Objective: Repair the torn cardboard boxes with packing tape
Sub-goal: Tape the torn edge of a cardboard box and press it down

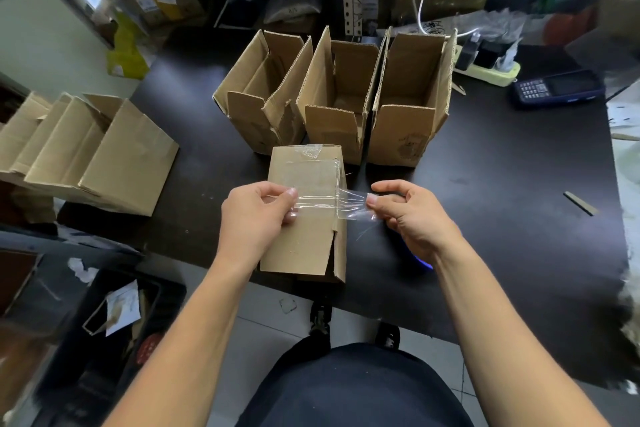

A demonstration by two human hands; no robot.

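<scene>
A small cardboard box (304,246) lies flat on the black table (502,184), with clear tape stuck across its far end and a split along its right edge. Between my hands stretches a strip of clear packing tape (332,206), just above the box's middle. My left hand (258,215) pinches the strip's left end over the box. The right end is pinched by my right hand (412,215), off the box's right side.
Three open-topped cardboard boxes (336,97) stand in a row behind the small box. Flattened boxes (90,152) lie at the left. A handheld scanner (557,88) and a power strip (488,71) sit at the far right. A cardboard sliver (581,203) lies on the right.
</scene>
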